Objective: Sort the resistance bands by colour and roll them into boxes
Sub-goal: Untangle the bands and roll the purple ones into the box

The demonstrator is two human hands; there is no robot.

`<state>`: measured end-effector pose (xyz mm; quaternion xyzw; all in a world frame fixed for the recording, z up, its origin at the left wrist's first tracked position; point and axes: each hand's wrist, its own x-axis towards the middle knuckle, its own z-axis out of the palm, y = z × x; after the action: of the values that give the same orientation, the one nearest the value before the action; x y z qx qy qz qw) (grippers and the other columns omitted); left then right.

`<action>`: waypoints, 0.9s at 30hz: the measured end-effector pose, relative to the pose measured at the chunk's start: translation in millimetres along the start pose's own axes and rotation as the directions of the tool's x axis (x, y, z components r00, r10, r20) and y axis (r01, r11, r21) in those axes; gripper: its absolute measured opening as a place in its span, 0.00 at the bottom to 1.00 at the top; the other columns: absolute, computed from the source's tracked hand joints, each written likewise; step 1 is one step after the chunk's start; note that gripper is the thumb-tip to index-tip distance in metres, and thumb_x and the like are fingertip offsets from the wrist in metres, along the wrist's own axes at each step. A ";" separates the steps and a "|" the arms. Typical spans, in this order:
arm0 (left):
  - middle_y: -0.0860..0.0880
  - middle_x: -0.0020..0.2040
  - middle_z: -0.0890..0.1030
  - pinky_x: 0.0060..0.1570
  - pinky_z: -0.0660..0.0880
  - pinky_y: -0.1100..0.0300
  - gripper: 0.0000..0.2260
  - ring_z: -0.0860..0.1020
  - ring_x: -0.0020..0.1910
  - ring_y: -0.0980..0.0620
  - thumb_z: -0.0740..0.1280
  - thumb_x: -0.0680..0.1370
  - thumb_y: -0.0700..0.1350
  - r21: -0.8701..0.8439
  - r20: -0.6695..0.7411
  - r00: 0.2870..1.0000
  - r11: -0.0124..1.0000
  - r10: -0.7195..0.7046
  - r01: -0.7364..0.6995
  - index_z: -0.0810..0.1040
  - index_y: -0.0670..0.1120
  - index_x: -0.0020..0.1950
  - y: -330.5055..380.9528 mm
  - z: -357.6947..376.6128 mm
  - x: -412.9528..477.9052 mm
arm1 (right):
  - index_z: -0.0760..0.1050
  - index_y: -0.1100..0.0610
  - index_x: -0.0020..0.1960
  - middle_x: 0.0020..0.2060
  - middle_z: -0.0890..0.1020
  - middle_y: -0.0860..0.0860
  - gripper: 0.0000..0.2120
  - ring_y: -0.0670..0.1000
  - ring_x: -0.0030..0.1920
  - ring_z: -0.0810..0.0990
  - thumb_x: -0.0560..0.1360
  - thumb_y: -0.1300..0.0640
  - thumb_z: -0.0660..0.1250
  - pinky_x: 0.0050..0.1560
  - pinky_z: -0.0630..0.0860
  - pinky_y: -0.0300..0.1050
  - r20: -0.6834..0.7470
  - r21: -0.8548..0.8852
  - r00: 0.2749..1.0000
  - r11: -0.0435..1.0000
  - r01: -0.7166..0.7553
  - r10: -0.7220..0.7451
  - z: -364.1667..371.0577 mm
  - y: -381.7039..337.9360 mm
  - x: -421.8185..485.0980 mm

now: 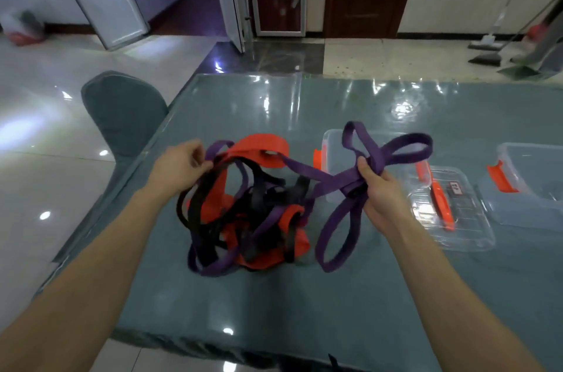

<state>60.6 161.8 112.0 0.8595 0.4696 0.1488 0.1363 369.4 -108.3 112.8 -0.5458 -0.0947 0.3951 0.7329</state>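
While fingers [367, 169] curl, both pinch purple bands [304, 172]

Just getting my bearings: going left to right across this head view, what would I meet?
Grey chair → left hand pinching at the tangled bands → right hand gripping a purple band → clear lid with an orange handle → open clear box.

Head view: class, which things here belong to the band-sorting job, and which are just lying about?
Job: purple band gripped by the right hand; tangled pile of bands, pinched by the left hand; left clear box; right clear box; clear lid.
Lying about: chair; brooms; bag on floor.
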 end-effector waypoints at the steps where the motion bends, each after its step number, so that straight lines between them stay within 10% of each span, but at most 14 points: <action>1: 0.51 0.43 0.85 0.48 0.80 0.50 0.10 0.85 0.48 0.42 0.79 0.77 0.49 0.100 0.206 0.977 0.995 -0.051 0.031 0.77 0.51 0.47 -4.1 15.5 -9.4 | 0.78 0.59 0.48 0.33 0.82 0.51 0.08 0.51 0.35 0.80 0.86 0.59 0.67 0.42 0.79 0.48 -0.021 -0.039 1.000 0.999 -0.015 0.014 -8.4 10.3 0.1; 6: 0.49 0.52 0.86 0.55 0.81 0.48 0.09 0.85 0.52 0.44 0.74 0.79 0.44 -0.053 0.294 0.952 0.996 0.083 -0.071 0.82 0.49 0.59 21.3 92.3 -66.2 | 0.81 0.59 0.48 0.33 0.84 0.54 0.10 0.52 0.29 0.79 0.82 0.52 0.74 0.30 0.73 0.46 -0.162 -0.072 0.972 0.980 -0.185 0.171 -74.6 66.5 -5.2; 12: 0.50 0.63 0.80 0.67 0.73 0.46 0.28 0.76 0.66 0.46 0.74 0.75 0.67 0.115 0.300 0.926 0.955 0.229 -0.273 0.79 0.50 0.66 83.3 167.1 -93.7 | 0.83 0.64 0.55 0.43 0.86 0.58 0.23 0.57 0.38 0.84 0.80 0.42 0.74 0.43 0.78 0.52 -0.438 -0.135 0.844 0.906 -0.402 0.309 -157.8 107.5 -5.9; 17: 0.49 0.52 0.81 0.56 0.77 0.48 0.19 0.79 0.57 0.45 0.79 0.74 0.59 0.075 0.255 0.964 0.992 0.079 -0.101 0.77 0.49 0.54 104.2 193.6 -90.7 | 0.82 0.65 0.50 0.48 0.86 0.65 0.33 0.67 0.53 0.85 0.78 0.32 0.70 0.60 0.81 0.62 -0.470 -0.663 0.844 0.527 -0.532 0.260 -202.0 92.2 -13.6; 21: 0.48 0.48 0.78 0.54 0.75 0.45 0.14 0.78 0.52 0.42 0.75 0.72 0.53 0.145 0.015 0.994 0.983 0.108 -0.109 0.75 0.49 0.51 110.4 196.7 -91.7 | 0.80 0.57 0.52 0.50 0.84 0.56 0.27 0.62 0.52 0.84 0.69 0.36 0.80 0.47 0.75 0.49 -0.376 -0.906 0.923 -0.176 -0.385 -0.084 -214.1 57.1 -22.9; 24: 0.45 0.57 0.74 0.65 0.71 0.42 0.22 0.75 0.61 0.38 0.73 0.70 0.57 0.101 -0.158 0.971 0.982 0.177 -0.163 0.77 0.48 0.58 129.7 204.7 -97.4 | 0.77 0.60 0.51 0.50 0.80 0.58 0.22 0.62 0.51 0.79 0.71 0.44 0.80 0.52 0.76 0.54 -0.060 -0.985 0.959 -0.142 -0.102 -0.278 -186.4 63.4 -13.4; 27: 0.37 0.78 0.67 0.81 0.56 0.35 0.46 0.66 0.79 0.34 0.74 0.65 0.73 0.129 0.034 0.991 0.983 0.129 -0.132 0.73 0.48 0.76 155.5 224.3 -102.4 | 0.75 0.60 0.67 0.61 0.79 0.57 0.35 0.61 0.64 0.76 0.71 0.36 0.77 0.67 0.71 0.56 0.253 -0.950 0.961 -0.217 0.225 -0.109 -138.0 93.3 7.2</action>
<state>213.2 -27.4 -49.0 0.8974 0.4192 0.1152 0.0753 408.5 -194.9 -24.2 -0.8766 -0.4634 0.0964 0.0874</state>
